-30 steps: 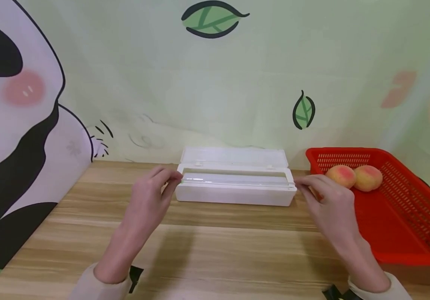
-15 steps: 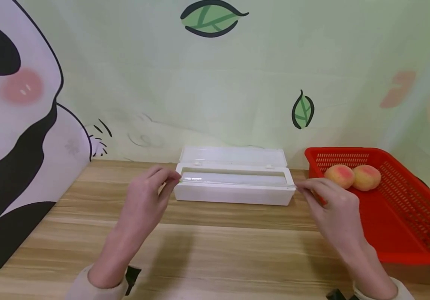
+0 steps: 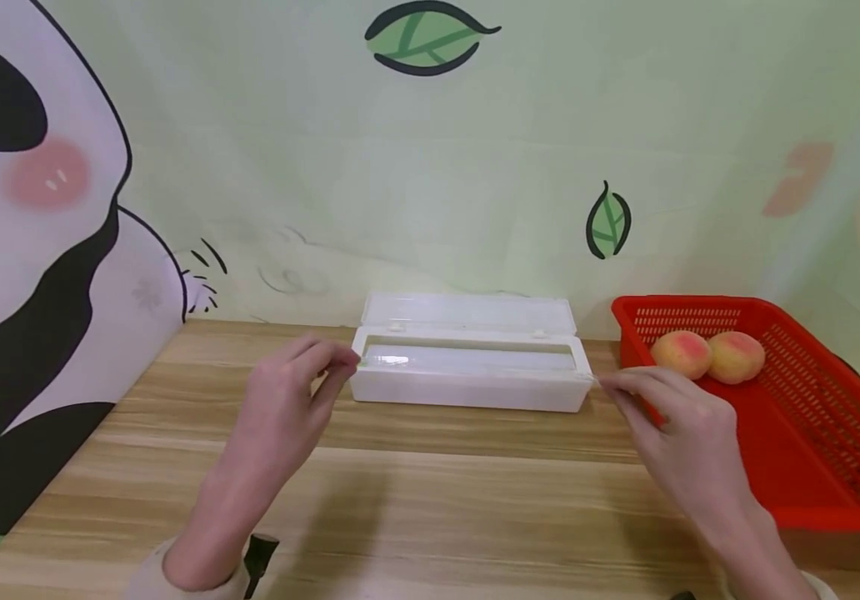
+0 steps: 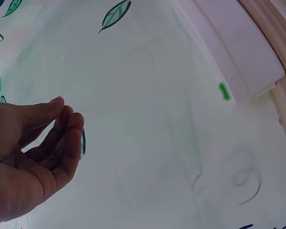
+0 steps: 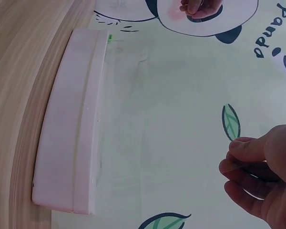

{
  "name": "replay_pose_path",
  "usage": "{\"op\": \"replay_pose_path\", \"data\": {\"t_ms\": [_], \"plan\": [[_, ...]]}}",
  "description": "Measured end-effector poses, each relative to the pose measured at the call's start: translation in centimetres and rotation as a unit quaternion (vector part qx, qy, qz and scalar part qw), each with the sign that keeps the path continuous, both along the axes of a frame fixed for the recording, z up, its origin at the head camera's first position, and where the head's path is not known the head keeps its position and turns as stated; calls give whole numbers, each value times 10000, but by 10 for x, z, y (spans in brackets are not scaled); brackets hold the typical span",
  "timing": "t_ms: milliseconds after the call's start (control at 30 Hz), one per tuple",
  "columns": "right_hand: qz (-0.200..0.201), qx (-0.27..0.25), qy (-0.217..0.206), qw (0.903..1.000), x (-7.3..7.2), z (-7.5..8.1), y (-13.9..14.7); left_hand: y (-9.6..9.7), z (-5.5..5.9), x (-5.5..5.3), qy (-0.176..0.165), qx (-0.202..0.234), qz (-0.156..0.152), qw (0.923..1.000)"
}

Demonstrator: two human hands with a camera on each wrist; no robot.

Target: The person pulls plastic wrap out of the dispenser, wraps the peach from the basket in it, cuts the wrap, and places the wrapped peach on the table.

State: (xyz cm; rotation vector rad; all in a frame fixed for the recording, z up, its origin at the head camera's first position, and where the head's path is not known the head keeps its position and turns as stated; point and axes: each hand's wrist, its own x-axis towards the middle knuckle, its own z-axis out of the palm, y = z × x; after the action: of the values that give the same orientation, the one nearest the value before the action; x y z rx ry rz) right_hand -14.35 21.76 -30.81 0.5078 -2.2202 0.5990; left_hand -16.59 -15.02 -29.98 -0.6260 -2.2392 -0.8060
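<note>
A white cling film dispenser [image 3: 467, 390] sits on the table with its lid [image 3: 467, 313] raised at the back. Inside lies a pale roll [image 3: 460, 358] of film. Clear cling film [image 3: 593, 378] is stretched across the front of the box between the two hands. My left hand [image 3: 287, 392] pinches its left end between thumb and fingertips, beside the box's left corner. At the other end, my right hand [image 3: 688, 429] pinches the film just off the right corner. Both wrist views show thumb and fingers meeting, the left hand [image 4: 43, 148] and the right hand [image 5: 260, 167] raised above the box.
A red plastic basket [image 3: 782, 467] stands at the right, close behind the right hand. Two peaches, one of them the nearer peach [image 3: 681, 354], lie in its far left corner. Behind the wooden table [image 3: 460, 517] hangs a printed panda backdrop [image 3: 430, 183].
My hands have drawn a little apart and toward me, the right one moving farther, right and down. The film now spans slightly past the box's right corner.
</note>
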Motion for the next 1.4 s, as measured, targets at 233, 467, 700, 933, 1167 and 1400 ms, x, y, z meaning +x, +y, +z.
{"op": "replay_pose_path", "data": {"t_ms": [233,467,700,933,1167,1400], "plan": [[60,42,140,9999,3,1,0,-2,5,8,-131,-113,40,9998],[106,74,231,9996,8,4,-1,-4,9,16,-248,-111,91,9996],[95,106,147,9998,15,10,-1,-3,14,21,-152,-196,58,9997],[70,173,40,9998,21,16,0,-4,19,29,-193,-365,92,9991],[91,284,-78,9995,27,17,1,-5,22,37,-352,-615,-17,9975],[178,393,-228,9988,36,11,4,-6,25,41,-694,-806,-167,9942]]}}
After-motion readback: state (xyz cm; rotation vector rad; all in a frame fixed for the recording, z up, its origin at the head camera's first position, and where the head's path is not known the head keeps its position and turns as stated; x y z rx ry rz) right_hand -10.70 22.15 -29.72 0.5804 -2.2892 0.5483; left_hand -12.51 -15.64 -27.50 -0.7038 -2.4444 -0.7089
